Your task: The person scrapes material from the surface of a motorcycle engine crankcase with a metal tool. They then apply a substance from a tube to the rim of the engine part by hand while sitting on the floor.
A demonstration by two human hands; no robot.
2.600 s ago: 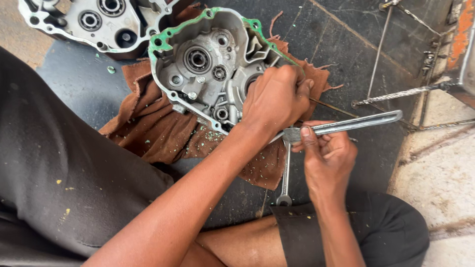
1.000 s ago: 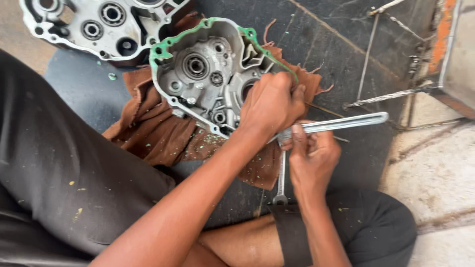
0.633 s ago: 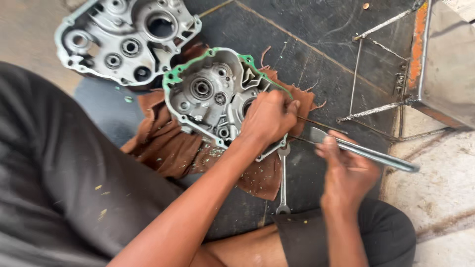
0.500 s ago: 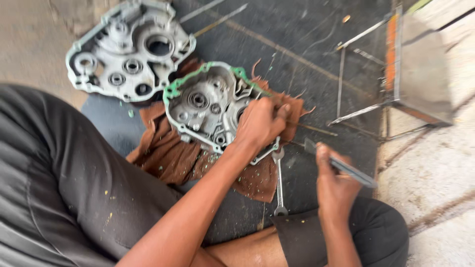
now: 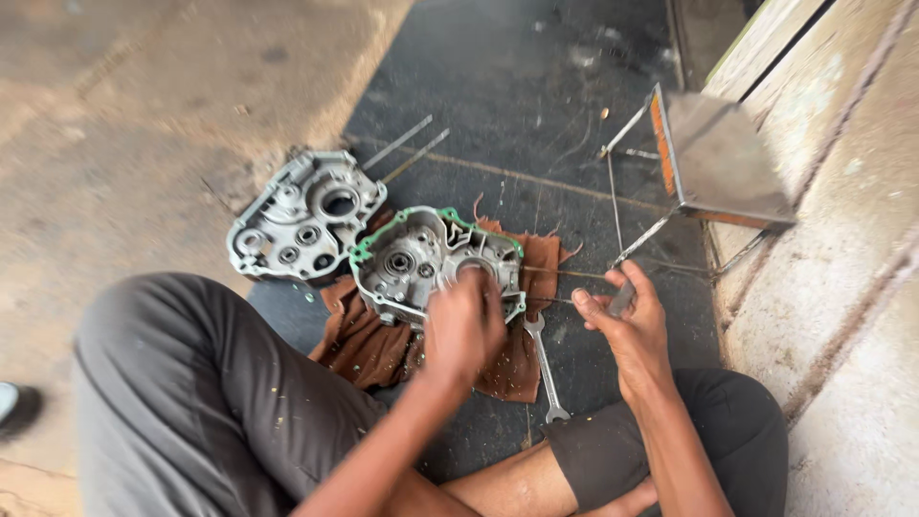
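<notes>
A grey engine case half (image 5: 414, 260) with a green gasket on its rim lies on a brown cloth (image 5: 369, 345). My left hand (image 5: 464, 325) rests on the case's near right edge, fingers curled and blurred; what it grips is hidden. My right hand (image 5: 624, 324) hovers to the right of the case, closed around a grey metal bar tool (image 5: 622, 299) of which only a short piece shows. A combination spanner (image 5: 546, 369) lies on the black mat (image 5: 536, 96) between my hands.
A second bare case half (image 5: 302, 215) lies to the left, touching the cloth. Two thin rods (image 5: 402, 148) lie behind it. A tipped metal-framed stool (image 5: 713, 168) stands at the right by a concrete step (image 5: 842, 287). My legs bracket the work. A shoe (image 5: 14, 402) shows at the left edge.
My right hand has lifted the long bar tool off the case and drawn it to the right. My left hand stays on the case. The view has pulled back and shows more floor.
</notes>
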